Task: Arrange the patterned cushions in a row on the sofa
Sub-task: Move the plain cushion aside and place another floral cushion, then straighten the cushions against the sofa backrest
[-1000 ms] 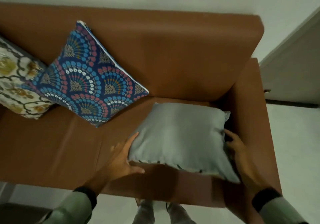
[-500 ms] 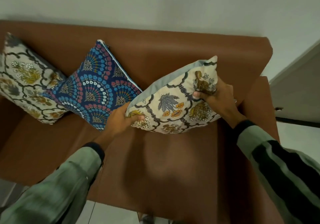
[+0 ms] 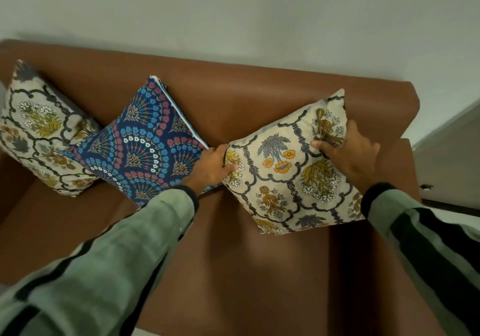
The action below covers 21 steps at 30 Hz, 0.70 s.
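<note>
Brown sofa (image 3: 233, 270) under a plain wall | left end: cream cushion (image 3: 39, 130), then blue fan-print cushion (image 3: 145, 143) | your left hand (image 3: 211, 167) pinches the floral cushion (image 3: 288, 169) at its left corner | right hand (image 3: 350, 154) clamps its upper right edge, tilted diamond-wise by the right arm, so both hands are equally on it.

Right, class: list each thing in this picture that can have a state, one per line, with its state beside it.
Cream floral cushion on the right: propped on one corner against the backrest, gripped by both hands.
Blue fan-patterned cushion: leaning on the backrest, zip closed.
Cream floral cushion on the left: leaning, partly overlapped by the blue one.
Left hand: gripping.
Right hand: gripping.
</note>
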Available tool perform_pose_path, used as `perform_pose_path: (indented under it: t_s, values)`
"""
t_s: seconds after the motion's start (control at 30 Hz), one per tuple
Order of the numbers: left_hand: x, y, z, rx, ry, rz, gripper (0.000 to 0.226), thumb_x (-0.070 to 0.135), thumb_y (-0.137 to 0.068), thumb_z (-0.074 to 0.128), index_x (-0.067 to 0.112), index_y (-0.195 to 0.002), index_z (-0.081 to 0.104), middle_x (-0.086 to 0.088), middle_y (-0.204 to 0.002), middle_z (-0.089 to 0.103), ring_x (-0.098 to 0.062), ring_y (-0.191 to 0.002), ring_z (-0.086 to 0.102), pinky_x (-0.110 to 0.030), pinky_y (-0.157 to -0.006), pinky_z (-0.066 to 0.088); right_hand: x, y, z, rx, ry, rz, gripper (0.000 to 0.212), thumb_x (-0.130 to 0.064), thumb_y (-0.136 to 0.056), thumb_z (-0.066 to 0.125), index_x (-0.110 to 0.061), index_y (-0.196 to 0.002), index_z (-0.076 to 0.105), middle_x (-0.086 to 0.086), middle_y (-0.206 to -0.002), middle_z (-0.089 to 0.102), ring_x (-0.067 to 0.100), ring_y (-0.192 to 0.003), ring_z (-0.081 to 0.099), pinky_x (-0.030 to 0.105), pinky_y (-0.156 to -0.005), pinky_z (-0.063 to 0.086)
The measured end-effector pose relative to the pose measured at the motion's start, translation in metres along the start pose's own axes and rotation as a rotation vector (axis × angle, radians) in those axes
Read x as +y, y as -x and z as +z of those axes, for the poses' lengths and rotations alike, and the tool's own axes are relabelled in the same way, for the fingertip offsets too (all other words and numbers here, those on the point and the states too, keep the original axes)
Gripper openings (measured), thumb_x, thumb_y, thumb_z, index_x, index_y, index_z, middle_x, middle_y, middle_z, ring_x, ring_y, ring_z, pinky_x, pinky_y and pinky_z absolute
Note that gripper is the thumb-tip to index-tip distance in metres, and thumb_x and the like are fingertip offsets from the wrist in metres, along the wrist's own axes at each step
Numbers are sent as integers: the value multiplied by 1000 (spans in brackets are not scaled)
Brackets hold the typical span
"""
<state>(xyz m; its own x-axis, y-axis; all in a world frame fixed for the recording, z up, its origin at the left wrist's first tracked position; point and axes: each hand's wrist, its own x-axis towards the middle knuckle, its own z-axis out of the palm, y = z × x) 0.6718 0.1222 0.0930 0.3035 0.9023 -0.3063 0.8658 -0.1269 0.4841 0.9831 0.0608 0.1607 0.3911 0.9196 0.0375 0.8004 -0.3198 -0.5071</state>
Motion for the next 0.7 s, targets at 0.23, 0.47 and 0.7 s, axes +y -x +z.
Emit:
perform_pose_path:
  t_s: [0.23, 0.47, 0.7]
  values:
    - [-27, -5, -40, 51, -432, 297, 111, 46, -69, 75, 20, -154, 9, -12, -158, 27, -28, -146, 18, -51, -116, 10, -27, 21, 11, 360, 225, -505, 65, -41, -76, 62, -17, -133, 39, 15, -139, 45, 29, -127, 39, 46, -99, 27]
    - [-62, -3, -52, -156, -1084, 243, 115, 66, -76, 65, 21, -155, -5, -8, -152, 31, -27, -142, 22, -58, -117, -2, -30, 27, 55, -60, 569, -574, 76, -62, -72, 65, -23, -134, 45, 15, -148, 40, 32, -141, 27, 54, -116, 1]
    - [-98, 42, -68, -28, -958, 423, 74, 57, -65, 79, 28, -128, 56, -11, -127, 49, -34, -126, 39, -67, -109, 14, -34, 22, 68, -44, 565, -578, 74, -59, -71, 68, -18, -131, 50, 18, -142, 46, 36, -138, 33, 53, -115, -1]
